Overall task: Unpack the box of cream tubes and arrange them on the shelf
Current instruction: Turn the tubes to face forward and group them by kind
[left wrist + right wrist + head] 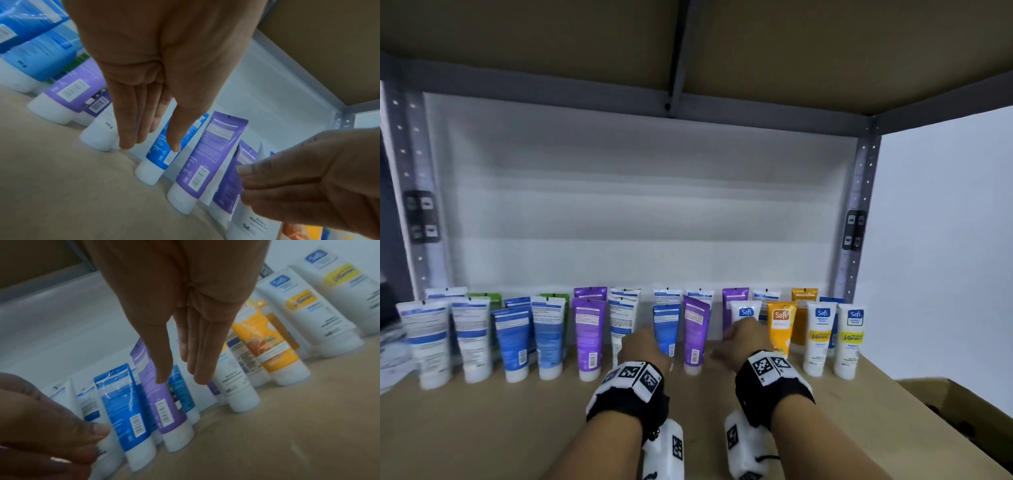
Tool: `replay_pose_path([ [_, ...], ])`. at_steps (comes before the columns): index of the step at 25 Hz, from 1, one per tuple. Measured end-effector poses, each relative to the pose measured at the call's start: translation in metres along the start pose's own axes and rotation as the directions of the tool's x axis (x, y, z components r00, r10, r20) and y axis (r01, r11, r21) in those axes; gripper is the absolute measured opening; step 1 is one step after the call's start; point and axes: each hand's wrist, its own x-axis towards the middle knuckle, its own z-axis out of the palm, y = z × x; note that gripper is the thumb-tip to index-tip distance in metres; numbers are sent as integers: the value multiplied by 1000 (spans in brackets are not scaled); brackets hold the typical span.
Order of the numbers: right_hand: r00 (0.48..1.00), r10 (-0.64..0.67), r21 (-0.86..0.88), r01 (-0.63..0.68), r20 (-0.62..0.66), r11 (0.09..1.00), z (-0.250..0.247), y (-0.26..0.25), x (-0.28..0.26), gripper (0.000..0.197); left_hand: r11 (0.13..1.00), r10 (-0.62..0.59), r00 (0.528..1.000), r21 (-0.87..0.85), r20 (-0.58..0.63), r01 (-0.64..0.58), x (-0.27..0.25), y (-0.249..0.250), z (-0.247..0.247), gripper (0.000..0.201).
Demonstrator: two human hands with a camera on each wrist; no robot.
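You have blue tubes (512, 339), purple tubes (589, 334), an orange tube (780, 329) and white, yellow-banded tubes (849, 337) on the tan shelf (517, 428); black-and-white checked wristbands (630, 380).

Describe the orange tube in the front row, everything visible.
The orange tube stands cap-down on a white cap in the front row, leaning slightly back. Its soft-looking plastic body carries a Safi logo and a fruit picture near the bottom. A white Safi tube stands on one side, a white and yellow one on the other. No hand touches it.
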Motion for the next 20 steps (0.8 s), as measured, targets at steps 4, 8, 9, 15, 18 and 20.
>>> replay_pose_path([
  [4, 998, -60, 76, 58, 16, 995, 22, -11, 4, 53, 999, 1, 1000, -54, 12, -1, 2, -5, 7, 30],
  [8, 992, -125, 81, 126, -10, 989, 37, -16, 10, 50, 991, -14, 1000, -130, -18, 11, 14, -9, 13, 28],
  [9, 990, -137, 104, 138, -22, 985, 38, -16, 12, 50, 989, -12, 1000, -149, -21, 9, 17, -10, 15, 27],
  [15, 980, -195, 111, 198, -37, 974, 35, -15, 15, 46, 981, 12, 998, -192, -57, -23, 35, -12, 29, 29],
  [18, 981, -191, 101, 192, -23, 976, 34, -15, 17, 47, 982, 25, 996, -182, -82, -40, 39, -12, 31, 30],
  [20, 984, -179, 89, 180, -16, 980, 33, -16, 18, 47, 984, 29, 997, -175, -77, -42, 40, -13, 32, 31],
])
